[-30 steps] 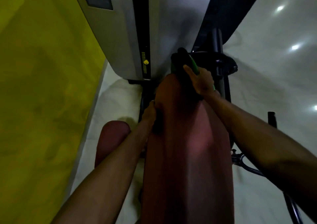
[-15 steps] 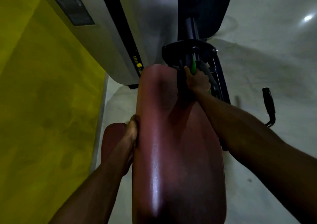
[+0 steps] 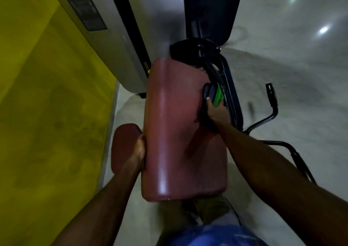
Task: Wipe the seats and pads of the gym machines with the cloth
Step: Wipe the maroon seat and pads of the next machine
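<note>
The left hand (image 3: 140, 151) curls round the left edge of the big red pad (image 3: 175, 132), beside a smaller red pad (image 3: 124, 144). Farther up, the right hand (image 3: 216, 112) clutches a dark cloth (image 3: 208, 92) against the pad's right edge, with the grey machine housing (image 3: 113, 38) beyond.

1. Dim overall, with muddy, low-contrast colour and fine grain.
2. Lit from above: bright lamp reflections on the glossy floor (image 3: 301, 67) at upper right.
3. Narrow white streak of glare down the pad (image 3: 169, 132), near its lower left edge.
4. Dark shadow across the pad below the right hand (image 3: 216, 114); cloth (image 3: 209, 95) there nearly black, detail lost.
5. Soft throughout, smeared most on the yellow wall (image 3: 47, 114) and the floor.
6. Bowed and stretched toward the edges, as from a wide lens; bottom corners darkest.
</note>
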`<action>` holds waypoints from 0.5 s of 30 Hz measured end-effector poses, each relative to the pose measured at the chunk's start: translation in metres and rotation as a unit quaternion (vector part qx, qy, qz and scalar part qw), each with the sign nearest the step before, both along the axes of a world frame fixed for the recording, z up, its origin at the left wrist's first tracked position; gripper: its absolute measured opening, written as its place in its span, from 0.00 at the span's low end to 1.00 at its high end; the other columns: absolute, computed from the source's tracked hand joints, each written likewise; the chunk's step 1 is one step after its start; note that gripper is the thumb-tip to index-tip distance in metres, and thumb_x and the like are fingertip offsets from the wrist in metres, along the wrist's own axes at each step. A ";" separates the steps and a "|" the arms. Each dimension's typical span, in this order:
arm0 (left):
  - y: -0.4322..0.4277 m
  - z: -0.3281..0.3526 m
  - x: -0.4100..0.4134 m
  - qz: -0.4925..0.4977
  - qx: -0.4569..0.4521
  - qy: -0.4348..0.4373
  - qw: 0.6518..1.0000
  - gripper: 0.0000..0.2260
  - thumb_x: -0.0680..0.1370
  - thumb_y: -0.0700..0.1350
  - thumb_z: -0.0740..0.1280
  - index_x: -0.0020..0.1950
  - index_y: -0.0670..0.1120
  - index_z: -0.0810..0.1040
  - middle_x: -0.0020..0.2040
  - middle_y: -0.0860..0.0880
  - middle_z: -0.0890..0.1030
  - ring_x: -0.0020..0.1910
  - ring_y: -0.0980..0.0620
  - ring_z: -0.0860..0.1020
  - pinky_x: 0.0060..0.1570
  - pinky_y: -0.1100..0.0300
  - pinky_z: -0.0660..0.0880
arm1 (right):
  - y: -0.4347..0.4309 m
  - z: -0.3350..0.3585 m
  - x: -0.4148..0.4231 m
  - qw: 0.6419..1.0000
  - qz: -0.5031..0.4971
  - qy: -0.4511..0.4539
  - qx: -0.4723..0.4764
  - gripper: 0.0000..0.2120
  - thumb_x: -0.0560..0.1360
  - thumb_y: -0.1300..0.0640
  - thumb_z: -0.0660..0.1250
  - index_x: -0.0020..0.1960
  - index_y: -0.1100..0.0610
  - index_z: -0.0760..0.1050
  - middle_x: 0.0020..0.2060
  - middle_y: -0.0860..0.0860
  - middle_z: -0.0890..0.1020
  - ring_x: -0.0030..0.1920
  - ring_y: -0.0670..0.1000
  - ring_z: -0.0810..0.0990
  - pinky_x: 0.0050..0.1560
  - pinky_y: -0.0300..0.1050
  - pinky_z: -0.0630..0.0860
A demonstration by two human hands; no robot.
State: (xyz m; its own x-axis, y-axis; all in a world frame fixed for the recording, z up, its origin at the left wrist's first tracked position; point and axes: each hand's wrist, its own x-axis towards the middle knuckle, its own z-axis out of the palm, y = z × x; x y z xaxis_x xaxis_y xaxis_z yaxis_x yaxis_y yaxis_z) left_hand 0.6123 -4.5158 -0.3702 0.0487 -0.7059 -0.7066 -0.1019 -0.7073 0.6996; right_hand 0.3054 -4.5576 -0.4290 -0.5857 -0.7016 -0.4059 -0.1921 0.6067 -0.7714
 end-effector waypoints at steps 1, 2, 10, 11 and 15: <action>0.007 0.002 0.001 -0.003 -0.004 0.002 1.000 0.26 0.84 0.55 0.48 0.64 0.43 0.80 0.56 0.42 0.85 0.58 0.43 0.82 0.63 0.44 0.76 | 0.012 -0.004 0.002 1.000 -0.002 0.000 0.003 0.46 0.74 0.25 0.56 0.80 0.55 0.59 0.70 0.63 0.74 0.68 0.65 0.75 0.69 0.60 0.71; 0.017 0.004 0.002 0.002 -0.002 0.007 1.000 0.26 0.84 0.55 0.48 0.64 0.42 0.80 0.55 0.42 0.85 0.57 0.43 0.82 0.61 0.45 0.77 | 0.027 -0.004 0.004 1.000 0.003 0.003 0.006 0.44 0.75 0.26 0.57 0.79 0.55 0.61 0.69 0.63 0.75 0.66 0.65 0.76 0.67 0.60 0.72; 0.075 0.006 0.011 0.063 0.038 0.014 0.997 0.23 0.84 0.55 0.50 0.52 0.46 0.82 0.45 0.45 0.84 0.42 0.48 0.82 0.41 0.57 0.76 | 0.130 -0.019 0.024 1.000 0.002 -0.006 -0.028 0.33 0.78 0.31 0.60 0.74 0.52 0.68 0.65 0.57 0.79 0.65 0.62 0.78 0.65 0.58 0.73; 0.082 0.005 0.013 0.079 0.040 0.017 0.996 0.22 0.84 0.55 0.50 0.52 0.46 0.82 0.44 0.45 0.84 0.41 0.48 0.81 0.41 0.57 0.76 | 0.142 -0.021 0.028 0.999 0.004 -0.010 -0.042 0.33 0.78 0.31 0.60 0.74 0.52 0.68 0.67 0.56 0.78 0.66 0.60 0.77 0.66 0.58 0.73; 0.121 0.005 0.006 0.172 0.056 0.034 0.983 0.22 0.83 0.58 0.50 0.53 0.49 0.80 0.44 0.47 0.84 0.42 0.47 0.80 0.40 0.55 0.75 | 0.194 -0.030 0.037 0.992 0.071 -0.016 -0.101 0.41 0.75 0.25 0.55 0.79 0.50 0.62 0.74 0.54 0.70 0.73 0.59 0.71 0.70 0.62 0.71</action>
State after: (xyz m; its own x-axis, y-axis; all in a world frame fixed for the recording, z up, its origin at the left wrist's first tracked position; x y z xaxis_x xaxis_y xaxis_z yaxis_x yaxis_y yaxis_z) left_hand 0.6185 -4.3948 -0.3652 0.2217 -0.5728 -0.7891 0.2015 -0.7649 0.6118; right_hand 0.3422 -4.3640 -0.4595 -0.4637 -0.8451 -0.2663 -0.2379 0.4082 -0.8814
